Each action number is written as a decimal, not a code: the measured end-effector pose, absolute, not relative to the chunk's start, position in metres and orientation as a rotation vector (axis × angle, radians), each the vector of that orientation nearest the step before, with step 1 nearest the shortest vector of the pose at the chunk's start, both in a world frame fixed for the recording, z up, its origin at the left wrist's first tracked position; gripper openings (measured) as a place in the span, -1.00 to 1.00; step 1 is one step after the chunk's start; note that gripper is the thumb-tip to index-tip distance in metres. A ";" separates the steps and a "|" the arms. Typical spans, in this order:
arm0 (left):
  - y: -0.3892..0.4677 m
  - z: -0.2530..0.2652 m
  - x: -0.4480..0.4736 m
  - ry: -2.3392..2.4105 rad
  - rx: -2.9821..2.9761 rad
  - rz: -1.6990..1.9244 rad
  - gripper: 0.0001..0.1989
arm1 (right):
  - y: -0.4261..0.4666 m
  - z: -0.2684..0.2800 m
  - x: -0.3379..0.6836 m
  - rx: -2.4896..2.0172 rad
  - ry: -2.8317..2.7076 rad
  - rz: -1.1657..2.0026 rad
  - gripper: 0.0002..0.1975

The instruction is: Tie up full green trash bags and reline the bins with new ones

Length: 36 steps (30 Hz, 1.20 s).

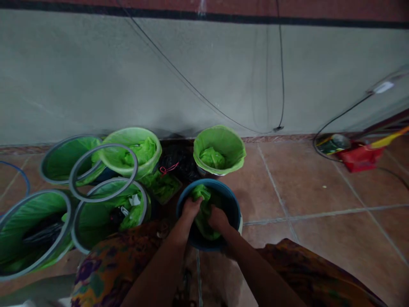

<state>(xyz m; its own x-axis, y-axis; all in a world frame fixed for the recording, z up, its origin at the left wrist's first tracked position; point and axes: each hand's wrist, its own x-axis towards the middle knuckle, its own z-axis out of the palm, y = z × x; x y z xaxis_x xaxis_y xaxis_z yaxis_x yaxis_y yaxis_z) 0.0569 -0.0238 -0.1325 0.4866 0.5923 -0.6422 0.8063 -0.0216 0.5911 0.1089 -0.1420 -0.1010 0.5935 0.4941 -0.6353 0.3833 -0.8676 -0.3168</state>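
Observation:
A blue bucket [234, 200] stands on the floor between my knees, and both my hands reach into it. My left hand [192, 207] is closed on a thin green plastic bag [203, 226] near the bucket's left inner side. To its right, my right hand [217, 218] has its fingers wrapped into the same bag lower down. Some of the bag bunches up above my left fingers, and the rest hangs into the dark bucket. Parts of my fingers are hidden by the plastic.
Behind stands a bin lined in green [220, 136]. Several more lined bins crowd the left, one being a pale green bin [128, 138], with a loose grey ring [73, 170] across them. A black bag [180, 164] lies between. At right are a red dustpan [362, 157] and cables along the wall.

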 end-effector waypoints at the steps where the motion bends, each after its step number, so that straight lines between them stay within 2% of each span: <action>1: -0.023 -0.125 0.053 1.208 1.713 -0.258 -0.53 | -0.147 -0.100 0.108 -2.694 -0.715 1.096 -0.60; 7: -0.019 -0.075 0.022 1.098 1.884 -0.339 -0.37 | -0.189 -0.064 0.136 -2.807 -0.393 0.653 -0.63; 9: -0.018 -0.060 0.010 1.085 1.957 -0.301 -0.47 | -0.211 -0.057 0.144 -2.792 -0.257 0.552 -0.61; 12: -0.017 -0.048 -0.008 1.156 2.050 -0.178 -0.76 | -0.246 -0.057 0.140 -2.709 -0.063 0.559 -0.59; 13: -0.017 -0.047 -0.014 1.204 2.060 -0.132 -0.80 | -0.256 -0.058 0.135 -2.690 -0.025 0.629 -0.60; 15: -0.018 -0.052 -0.024 1.332 2.014 -0.036 -0.74 | -0.270 -0.059 0.124 -2.699 -0.044 0.812 -0.62; 18: -0.023 -0.062 -0.036 1.459 1.907 0.042 -0.63 | -0.273 -0.047 0.113 -2.831 -0.192 0.865 -0.55; 22: -0.028 -0.061 -0.041 1.465 1.958 0.039 -0.58 | -0.242 -0.014 0.116 -2.942 -0.547 0.500 -0.45; 25: -0.034 -0.047 -0.039 1.448 2.137 0.179 -0.57 | -0.207 0.001 0.124 -2.766 -1.100 0.396 -0.43; 28: -0.043 -0.030 -0.035 1.243 2.394 0.340 -0.57 | -0.179 -0.005 0.129 -2.624 -1.497 0.498 -0.52; 32: -0.057 -0.022 -0.029 0.669 2.589 0.060 -0.56 | -0.165 -0.028 0.138 -2.616 -1.410 0.652 -0.69; 34: -0.062 -0.024 -0.025 0.561 2.603 -0.094 -0.50 | -0.165 -0.038 0.146 -2.562 -1.132 0.624 -0.72; 36: -0.063 -0.027 -0.019 0.604 2.604 -0.223 -0.53 | -0.169 -0.044 0.156 -2.470 -0.761 0.585 -0.70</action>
